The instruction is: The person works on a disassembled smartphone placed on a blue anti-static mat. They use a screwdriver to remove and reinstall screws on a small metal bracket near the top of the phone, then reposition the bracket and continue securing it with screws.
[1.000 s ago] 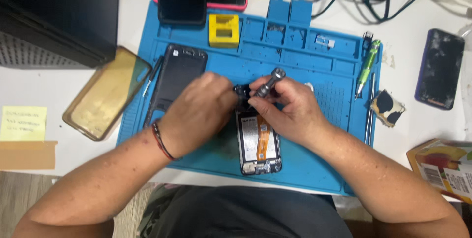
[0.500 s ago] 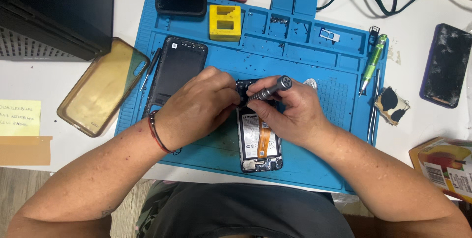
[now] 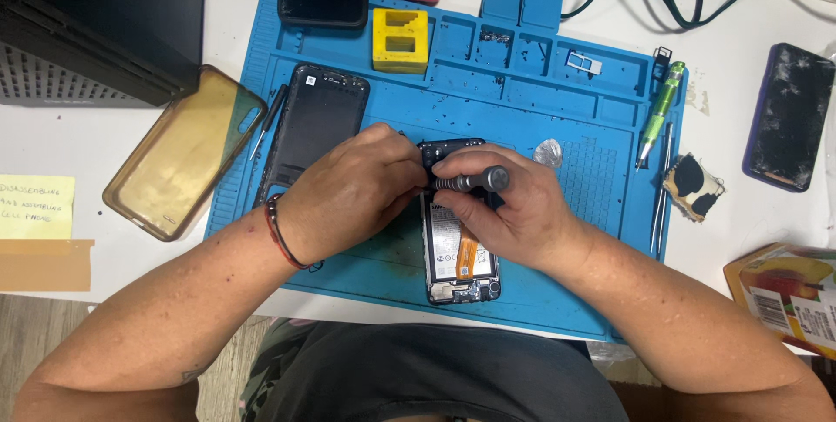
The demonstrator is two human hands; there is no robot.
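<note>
Since half a second ago the grey screwdriver [image 3: 472,182] has tipped from slanting up to lying nearly level across the top of the opened phone [image 3: 460,243], which rests mid-way on the blue mat [image 3: 540,300]. Its tip is hidden under the fingers, so a slip could gouge the board or flick a tiny screw loose; the right hand [image 3: 514,213] grasps the driver, wrist bent inward; the left hand [image 3: 353,191] curls knuckles-up over the phone's top edge, steadying it.
</note>
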